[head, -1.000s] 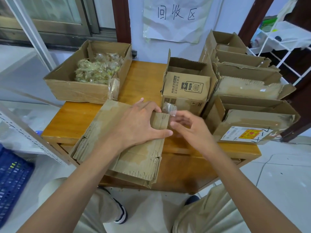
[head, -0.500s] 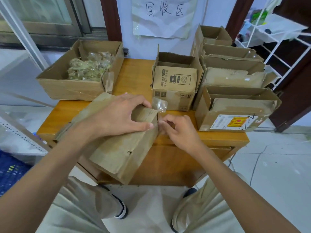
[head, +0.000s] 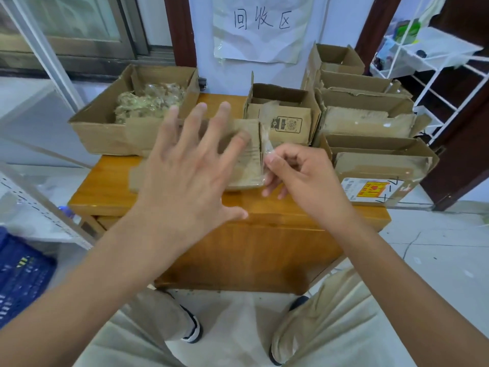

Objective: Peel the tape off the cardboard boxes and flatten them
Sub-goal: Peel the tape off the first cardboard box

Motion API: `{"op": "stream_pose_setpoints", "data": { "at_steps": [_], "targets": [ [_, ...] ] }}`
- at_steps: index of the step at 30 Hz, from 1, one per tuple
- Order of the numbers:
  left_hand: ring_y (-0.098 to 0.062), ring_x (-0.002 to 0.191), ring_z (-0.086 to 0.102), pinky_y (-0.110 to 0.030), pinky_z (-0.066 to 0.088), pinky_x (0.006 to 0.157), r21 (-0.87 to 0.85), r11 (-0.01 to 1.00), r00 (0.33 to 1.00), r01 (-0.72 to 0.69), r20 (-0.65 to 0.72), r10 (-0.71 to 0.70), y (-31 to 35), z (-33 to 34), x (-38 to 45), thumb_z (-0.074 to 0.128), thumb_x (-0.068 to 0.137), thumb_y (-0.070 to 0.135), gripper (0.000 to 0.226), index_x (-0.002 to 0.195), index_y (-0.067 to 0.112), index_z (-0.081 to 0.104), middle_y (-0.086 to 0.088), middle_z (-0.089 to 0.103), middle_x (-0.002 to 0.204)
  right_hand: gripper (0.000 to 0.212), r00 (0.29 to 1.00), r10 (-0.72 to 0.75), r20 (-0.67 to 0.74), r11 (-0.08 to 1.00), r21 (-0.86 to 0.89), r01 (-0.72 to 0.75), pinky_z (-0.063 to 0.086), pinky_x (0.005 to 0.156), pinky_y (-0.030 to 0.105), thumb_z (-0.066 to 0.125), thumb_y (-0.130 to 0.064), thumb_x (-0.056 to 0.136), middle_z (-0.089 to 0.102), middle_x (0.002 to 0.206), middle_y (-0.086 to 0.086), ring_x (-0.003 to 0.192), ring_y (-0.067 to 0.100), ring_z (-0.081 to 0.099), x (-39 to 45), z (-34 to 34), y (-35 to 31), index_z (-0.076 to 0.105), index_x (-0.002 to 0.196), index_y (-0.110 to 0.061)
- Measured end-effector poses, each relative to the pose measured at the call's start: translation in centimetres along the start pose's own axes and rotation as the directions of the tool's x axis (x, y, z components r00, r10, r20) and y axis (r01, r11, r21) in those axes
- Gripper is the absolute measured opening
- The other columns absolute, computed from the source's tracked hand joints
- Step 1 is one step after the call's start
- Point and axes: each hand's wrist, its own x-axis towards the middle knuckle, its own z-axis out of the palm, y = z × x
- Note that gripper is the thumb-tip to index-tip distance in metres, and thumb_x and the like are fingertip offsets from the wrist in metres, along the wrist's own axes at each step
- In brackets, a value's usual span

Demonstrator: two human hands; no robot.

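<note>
A flattened cardboard box (head: 246,157) lies on the wooden table (head: 285,210), mostly hidden behind my left hand. My left hand (head: 190,165) hovers over it with fingers spread wide and straight, holding nothing. My right hand (head: 299,170) pinches a strip of clear tape (head: 266,147) between thumb and forefinger at the flattened box's right edge. The tape rises from that edge.
A big open box (head: 105,131) holding balled-up tape stands at the back left. A small printed box (head: 285,120) is behind my hands. Several open boxes (head: 370,123) are stacked at the right. A white wire rack (head: 449,83) stands far right, a blue crate (head: 18,274) at lower left.
The flattened box now lies further back on the table top. My left hand has lifted off it and spread open. My right hand went from the box's edge to pinching the tape strip.
</note>
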Motion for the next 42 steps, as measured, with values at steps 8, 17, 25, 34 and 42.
{"op": "stream_pose_setpoints", "data": {
  "at_steps": [8, 17, 25, 34, 42],
  "targets": [
    [-0.040, 0.126, 0.051, -0.054, 0.037, 0.105, -0.057, 0.990, 0.982, -0.131, -0.144, 0.122, -1.7, 2.0, 1.9, 0.074, 0.069, 0.074, 0.089, 0.136, 0.022, 0.048, -0.019, 0.051, 0.141, 0.016, 0.985, -0.163, -0.063, 0.953, -0.268, 0.141, 0.053, 0.056, 0.033, 0.062, -0.033, 0.104, 0.067, 0.077, -0.006, 0.061, 0.013, 0.071, -0.6, -0.5, 0.3, 0.062, 0.117, -0.023],
    [-0.040, 0.121, 0.052, -0.053, 0.039, 0.096, -0.082, 0.990, 0.975, -0.115, -0.200, 0.096, -1.7, 3.0, 1.2, 0.076, 0.069, 0.068, 0.085, 0.135, 0.020, 0.053, -0.019, 0.051, 0.142, 0.032, 0.867, -0.452, 0.209, 0.584, -0.666, 0.465, 0.054, 0.048, 0.031, 0.057, -0.051, 0.102, 0.058, 0.073, -0.020, 0.055, -0.001, 0.052, -2.5, -0.8, 0.8, 0.056, 0.128, -0.031],
    [-0.041, 0.121, 0.052, -0.054, 0.039, 0.095, -0.080, 0.986, 0.971, -0.145, -0.204, 0.127, -1.9, 3.0, 1.7, 0.074, 0.068, 0.069, 0.086, 0.135, 0.021, 0.052, -0.019, 0.052, 0.142, 0.021, 0.925, -0.300, 0.232, 0.595, -0.712, 0.372, 0.052, 0.053, 0.035, 0.056, -0.048, 0.099, 0.058, 0.072, -0.018, 0.060, 0.006, 0.058, -2.4, -0.9, -0.6, 0.046, 0.111, -0.034],
    [-0.039, 0.119, 0.052, -0.053, 0.039, 0.095, -0.076, 0.978, 0.960, -0.193, -0.218, 0.173, -2.0, 2.9, 2.0, 0.073, 0.069, 0.071, 0.085, 0.135, 0.022, 0.051, -0.016, 0.052, 0.138, 0.020, 0.948, -0.195, 0.251, 0.624, -0.714, 0.317, 0.053, 0.061, 0.037, 0.061, -0.040, 0.096, 0.053, 0.053, -0.011, 0.057, 0.010, 0.053, -2.0, -0.8, -1.5, 0.042, 0.100, -0.036],
    [-0.039, 0.119, 0.052, -0.053, 0.040, 0.095, -0.075, 0.985, 0.968, -0.156, -0.211, 0.137, -2.1, 3.0, 2.3, 0.071, 0.069, 0.073, 0.087, 0.136, 0.022, 0.049, -0.016, 0.051, 0.139, 0.022, 0.963, -0.079, 0.257, 0.863, -0.466, 0.195, 0.049, 0.059, 0.032, 0.071, -0.028, 0.099, 0.068, 0.066, -0.004, 0.051, 0.008, 0.066, -1.4, -1.3, -1.5, 0.049, 0.099, -0.029]
  ]
}}
